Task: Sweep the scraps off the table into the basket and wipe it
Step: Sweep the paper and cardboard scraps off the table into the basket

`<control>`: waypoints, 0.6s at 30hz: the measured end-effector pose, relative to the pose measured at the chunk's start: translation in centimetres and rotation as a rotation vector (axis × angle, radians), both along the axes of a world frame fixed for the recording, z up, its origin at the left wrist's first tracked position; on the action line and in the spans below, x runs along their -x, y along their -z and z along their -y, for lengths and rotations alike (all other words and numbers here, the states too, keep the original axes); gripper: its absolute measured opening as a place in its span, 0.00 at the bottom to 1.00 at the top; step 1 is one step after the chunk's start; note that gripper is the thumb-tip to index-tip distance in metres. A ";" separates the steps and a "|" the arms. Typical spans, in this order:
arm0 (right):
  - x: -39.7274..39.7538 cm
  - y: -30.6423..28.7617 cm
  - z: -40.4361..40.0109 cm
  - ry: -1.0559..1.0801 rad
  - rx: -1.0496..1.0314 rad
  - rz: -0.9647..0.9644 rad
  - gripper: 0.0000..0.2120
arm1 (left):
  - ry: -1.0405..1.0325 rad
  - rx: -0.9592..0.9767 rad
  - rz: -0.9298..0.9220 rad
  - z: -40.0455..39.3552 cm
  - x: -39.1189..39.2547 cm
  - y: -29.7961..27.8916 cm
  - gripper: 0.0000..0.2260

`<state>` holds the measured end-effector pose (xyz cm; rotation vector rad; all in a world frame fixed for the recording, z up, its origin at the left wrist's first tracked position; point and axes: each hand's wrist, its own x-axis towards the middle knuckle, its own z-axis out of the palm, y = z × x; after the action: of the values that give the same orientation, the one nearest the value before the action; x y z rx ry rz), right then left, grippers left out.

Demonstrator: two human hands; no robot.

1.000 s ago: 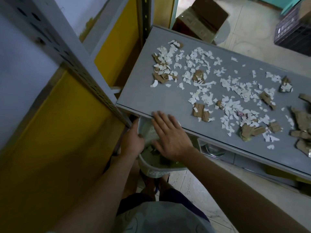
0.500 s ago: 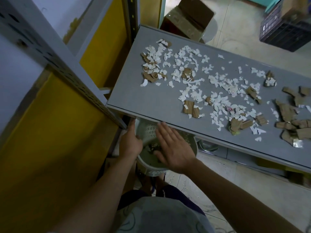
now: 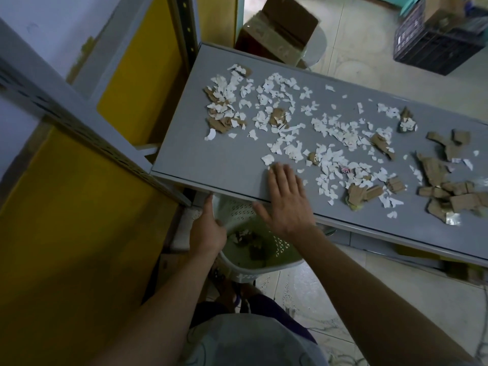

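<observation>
White paper scraps (image 3: 287, 122) and brown cardboard pieces (image 3: 435, 175) lie scattered over the grey table (image 3: 211, 159). A white perforated basket (image 3: 266, 270) sits under the table's near edge, with a few scraps inside it. My left hand (image 3: 208, 231) grips the basket's left rim. My right hand (image 3: 286, 199) lies flat and open over the table's near edge, fingertips touching the nearest white scraps, palm above the basket.
A grey perforated metal shelf upright (image 3: 87, 133) and yellow panels (image 3: 66, 233) stand close on the left. An open cardboard box (image 3: 282, 35) sits beyond the table's far end. A dark plastic crate (image 3: 433, 46) is on the floor at the top right.
My right hand has moved from over the basket up onto the table's near edge, reaching the nearest scraps. My left hand stays on the basket rim.
</observation>
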<state>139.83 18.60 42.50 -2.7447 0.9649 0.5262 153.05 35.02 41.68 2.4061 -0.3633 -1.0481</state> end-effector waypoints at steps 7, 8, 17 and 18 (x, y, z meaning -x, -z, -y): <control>3.1 0.0 -5.8 -0.316 -0.119 0.143 0.39 | -0.029 0.045 -0.001 0.2 0.2 -0.4 0.31; 3.7 0.1 -6.2 -0.370 -0.127 0.145 0.37 | -0.027 0.038 -0.004 0.2 0.2 -0.3 0.32; 0.1 -1.2 -1.4 -0.192 0.009 0.090 0.41 | 0.001 0.070 -0.016 -0.7 -0.1 -0.2 0.33; -0.9 -1.1 -0.7 -0.169 0.015 0.074 0.42 | 0.002 0.070 -0.015 -0.9 -0.1 -0.2 0.33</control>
<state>140.71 19.34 43.61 -2.8532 0.7269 0.4406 153.14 35.88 41.86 2.3354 -0.3908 -1.0359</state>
